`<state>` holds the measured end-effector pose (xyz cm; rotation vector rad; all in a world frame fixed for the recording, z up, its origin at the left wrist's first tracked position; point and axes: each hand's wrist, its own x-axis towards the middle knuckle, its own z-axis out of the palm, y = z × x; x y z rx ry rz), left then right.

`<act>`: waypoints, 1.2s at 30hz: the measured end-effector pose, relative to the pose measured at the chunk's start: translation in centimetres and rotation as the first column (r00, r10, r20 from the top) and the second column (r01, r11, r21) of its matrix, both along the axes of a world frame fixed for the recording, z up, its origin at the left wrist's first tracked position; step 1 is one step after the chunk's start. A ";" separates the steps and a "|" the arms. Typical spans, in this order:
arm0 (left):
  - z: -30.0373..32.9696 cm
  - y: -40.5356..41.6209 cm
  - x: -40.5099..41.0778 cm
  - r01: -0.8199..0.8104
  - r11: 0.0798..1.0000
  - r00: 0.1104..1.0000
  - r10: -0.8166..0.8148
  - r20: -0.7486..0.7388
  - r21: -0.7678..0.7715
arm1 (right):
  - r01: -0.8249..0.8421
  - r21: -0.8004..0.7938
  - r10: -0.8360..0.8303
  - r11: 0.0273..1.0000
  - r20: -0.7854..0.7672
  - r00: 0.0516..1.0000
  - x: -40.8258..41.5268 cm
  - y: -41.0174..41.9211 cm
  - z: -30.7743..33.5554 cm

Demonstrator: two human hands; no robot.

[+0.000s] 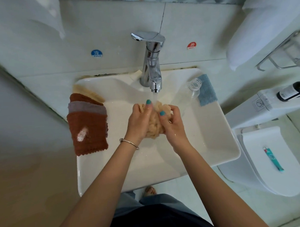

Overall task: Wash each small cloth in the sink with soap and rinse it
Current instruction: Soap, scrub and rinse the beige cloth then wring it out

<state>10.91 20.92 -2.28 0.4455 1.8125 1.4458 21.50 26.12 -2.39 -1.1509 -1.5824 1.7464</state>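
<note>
Nearest the camera, two bare forearms reach forward over the white sink [223, 149]. The left hand [140, 121], a thin bracelet [129, 142] on its wrist, and the right hand [171, 122] meet over the basin, each grip curled round the same bunched peach cloth [154, 126]. The cloth looks wet and nubbly, wadded into a lump between the palms, with its upper folds showing above the thumbs. The thumbs press onto it from above; their nails are painted teal.

A stream of water [155, 97] falls from the spout of the one chrome faucet [151, 64] straight onto the top of the cloth.

On the sink's left rim lies a stack of cloths [88, 120]: a rust-brown one on top bearing a white smear of soap [81, 134], a grey-mauve one under it, another brown edge, and a pale beige one farthest back, four layers visible. On the right rim lies one blue cloth [206, 89], and a single clear plastic bottle [194, 87] lies on its side partly over it, mouth open.

Farther back on the tiled wall sit two round stickers, a blue COLD sticker [96, 53] and a red HOT sticker [191, 45]. At the right, a toothpaste tube [273, 159] rests on the toilet lid, and a dark pump bottle [292, 90] stands on the tank.
</note>
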 end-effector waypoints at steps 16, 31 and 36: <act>-0.7 -0.6 0.1 -0.009 0.983 1.000 0.010 -0.004 0.182 | 0.074 0.099 -0.079 0.992 0.046 0.996 -0.9 0.3 -0.3; -1.2 -0.6 1.5 -0.100 0.990 0.995 0.102 -0.011 0.100 | 0.020 0.107 -0.021 0.994 0.015 1.000 -2.3 -1.3 -0.2; -0.3 -0.8 1.1 -0.131 0.968 0.990 0.139 -0.020 0.216 | -0.009 0.198 -0.009 0.980 0.094 0.996 -2.9 -1.6 -0.7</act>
